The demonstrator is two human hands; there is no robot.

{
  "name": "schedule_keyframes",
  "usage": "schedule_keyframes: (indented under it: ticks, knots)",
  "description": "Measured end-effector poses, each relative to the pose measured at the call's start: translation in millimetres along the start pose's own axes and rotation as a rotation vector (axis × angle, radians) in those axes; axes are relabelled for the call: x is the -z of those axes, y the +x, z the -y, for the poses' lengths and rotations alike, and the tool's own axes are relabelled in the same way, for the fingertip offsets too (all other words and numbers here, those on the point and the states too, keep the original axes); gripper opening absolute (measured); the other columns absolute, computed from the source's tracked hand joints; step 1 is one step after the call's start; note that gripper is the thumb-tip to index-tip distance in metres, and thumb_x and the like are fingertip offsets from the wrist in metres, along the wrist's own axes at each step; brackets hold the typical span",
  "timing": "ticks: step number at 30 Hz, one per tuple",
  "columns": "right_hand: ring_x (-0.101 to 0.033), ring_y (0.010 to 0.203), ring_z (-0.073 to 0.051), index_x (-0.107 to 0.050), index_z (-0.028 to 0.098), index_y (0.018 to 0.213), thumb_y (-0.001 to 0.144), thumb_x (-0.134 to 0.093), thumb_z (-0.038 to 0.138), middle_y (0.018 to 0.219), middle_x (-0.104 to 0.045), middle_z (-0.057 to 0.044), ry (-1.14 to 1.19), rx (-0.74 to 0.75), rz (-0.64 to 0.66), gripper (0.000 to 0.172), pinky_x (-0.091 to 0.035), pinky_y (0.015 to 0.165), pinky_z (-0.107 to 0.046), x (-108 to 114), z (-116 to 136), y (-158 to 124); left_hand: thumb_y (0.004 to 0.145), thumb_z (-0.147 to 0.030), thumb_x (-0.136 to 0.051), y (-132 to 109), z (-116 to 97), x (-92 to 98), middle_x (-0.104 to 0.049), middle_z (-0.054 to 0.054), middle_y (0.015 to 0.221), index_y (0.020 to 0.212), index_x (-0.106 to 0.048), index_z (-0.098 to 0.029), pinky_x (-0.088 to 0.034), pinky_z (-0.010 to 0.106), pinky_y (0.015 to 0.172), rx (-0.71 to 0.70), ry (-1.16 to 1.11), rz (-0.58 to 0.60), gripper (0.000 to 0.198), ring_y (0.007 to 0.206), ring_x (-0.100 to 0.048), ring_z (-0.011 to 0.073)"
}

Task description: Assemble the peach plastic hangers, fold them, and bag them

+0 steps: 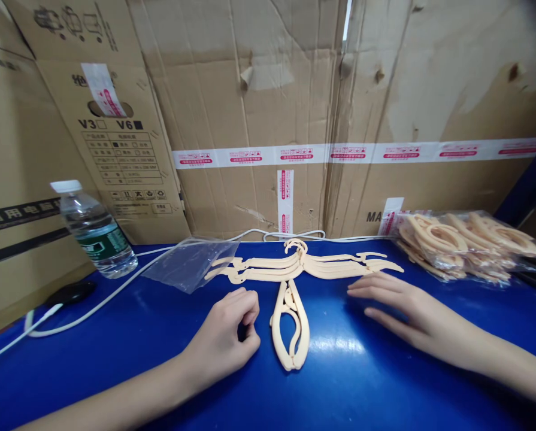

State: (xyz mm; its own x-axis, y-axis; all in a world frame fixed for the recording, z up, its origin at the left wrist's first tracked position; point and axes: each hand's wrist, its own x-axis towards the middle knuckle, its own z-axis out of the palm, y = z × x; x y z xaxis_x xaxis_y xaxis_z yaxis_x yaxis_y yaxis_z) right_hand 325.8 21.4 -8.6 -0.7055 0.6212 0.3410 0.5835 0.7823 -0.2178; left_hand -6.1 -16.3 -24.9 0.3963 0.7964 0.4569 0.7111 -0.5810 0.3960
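Observation:
A folded cream plastic hanger lies on the blue table between my hands, its two arms pressed together into a loop. Just behind it, unfolded hangers of the same colour lie spread out side by side, hooks pointing to the back. My left hand rests left of the folded hanger, fingers curled in, with nothing visible in them. My right hand has its fingers stretched out flat, the fingertips close to the right end of the unfolded hangers; whether they touch cannot be told.
Bagged folded hangers are piled at the back right. An empty clear bag lies left of the unfolded hangers. A water bottle, a black mouse and a white cable are at the left. Cardboard walls the back.

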Motion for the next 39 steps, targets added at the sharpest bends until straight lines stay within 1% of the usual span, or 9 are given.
schedule_keyframes:
  ticks: [4,7,11,14,20,23,26,29,39]
  knots:
    - [-0.056,0.116,-0.028,-0.061,0.021,0.121,0.097,-0.047,0.034,0.124,-0.062,-0.012,-0.05,-0.081,-0.129,0.031,-0.046,0.101,-0.049,-1.1,-24.1,-1.6,0.061,-0.005,-0.038,-0.9,-0.1,0.8,-0.041,-0.003,0.066,0.068,-0.02,-0.023,-0.028,0.026,0.056,0.009,-0.017,0.011,0.027,0.062,-0.039,0.0142]
    - [-0.054,0.12,-0.029,-0.057,0.017,0.127,0.097,-0.046,0.036,0.13,-0.057,-0.016,-0.09,-0.116,-0.117,0.037,-0.044,0.102,-0.051,-3.7,-33.3,-2.4,0.061,-0.005,-0.038,-0.5,-0.9,1.3,-0.041,-0.003,0.065,0.068,-0.02,-0.023,-0.028,0.025,0.056,0.01,-0.015,0.011,0.027,0.062,-0.039,0.0143]
    - [-0.05,0.125,-0.031,-0.055,0.016,0.131,0.096,-0.045,0.037,0.133,-0.056,-0.017,-0.132,-0.133,-0.068,0.041,-0.041,0.104,-0.055,-9.5,-37.5,-2.7,0.061,-0.004,-0.038,0.6,-1.8,2.0,-0.04,-0.003,0.065,0.068,-0.021,-0.023,-0.028,0.025,0.055,0.015,-0.008,-0.009,0.026,0.062,-0.039,0.0143]
    - [-0.051,0.123,-0.03,-0.055,0.017,0.13,0.097,-0.043,0.032,0.13,-0.058,-0.016,-0.159,-0.12,-0.065,0.038,-0.042,0.103,-0.054,-13.0,-40.7,-2.3,0.064,-0.005,-0.038,0.3,-2.3,2.5,-0.041,-0.003,0.067,0.069,-0.023,-0.023,-0.029,0.025,0.056,0.013,-0.021,-0.022,0.024,0.062,-0.039,0.0142]
    - [-0.056,0.113,-0.028,-0.061,0.02,0.122,0.097,-0.045,0.028,0.12,-0.062,-0.014,-0.152,-0.096,-0.12,0.031,-0.045,0.099,-0.051,-16.3,-50.1,-1.4,0.071,-0.006,-0.041,-2.0,-1.5,1.7,-0.044,-0.003,0.072,0.073,-0.031,-0.023,-0.035,0.025,0.059,0.028,-0.079,-0.062,0.02,0.064,-0.042,0.0139]
    - [-0.058,0.108,-0.028,-0.063,0.02,0.116,0.098,-0.046,0.029,0.114,-0.063,-0.013,-0.106,-0.102,-0.129,0.027,-0.047,0.094,-0.048,-15.5,-50.5,-0.2,0.074,-0.006,-0.042,-1.7,-1.6,1.7,-0.049,-0.001,0.078,0.078,-0.037,-0.022,-0.041,0.027,0.065,0.016,-0.115,-0.065,0.018,0.071,-0.048,0.0149]
    - [-0.061,0.098,-0.026,-0.067,0.021,0.101,0.097,-0.047,0.033,0.104,-0.065,-0.011,-0.045,-0.112,-0.138,0.023,-0.05,0.089,-0.044,-13.4,-46.8,2.0,0.075,-0.005,-0.042,-0.5,-2.9,2.5,-0.053,0.0,0.083,0.082,-0.041,-0.022,-0.043,0.029,0.07,0.006,-0.141,-0.082,0.019,0.077,-0.052,0.0161]
    - [-0.062,0.09,-0.025,-0.064,0.02,0.09,0.097,-0.048,0.035,0.095,-0.065,-0.009,0.004,-0.14,-0.14,0.023,-0.052,0.081,-0.04,-12.2,-42.0,4.2,0.076,-0.007,-0.043,0.3,-5.0,3.1,-0.056,0.001,0.086,0.084,-0.043,-0.023,-0.044,0.031,0.073,0.028,-0.17,-0.088,0.018,0.08,-0.054,0.0169]
    - [-0.064,0.072,-0.022,-0.054,0.022,0.09,0.095,-0.045,0.045,0.084,-0.067,-0.006,0.082,-0.305,-0.249,0.025,-0.052,0.064,-0.034,-9.0,-34.8,3.8,0.074,-0.01,-0.046,-1.5,-5.1,1.2,-0.06,0.002,0.09,0.091,-0.051,-0.023,-0.048,0.036,0.08,0.141,-0.324,-0.04,0.021,0.086,-0.058,0.0189]
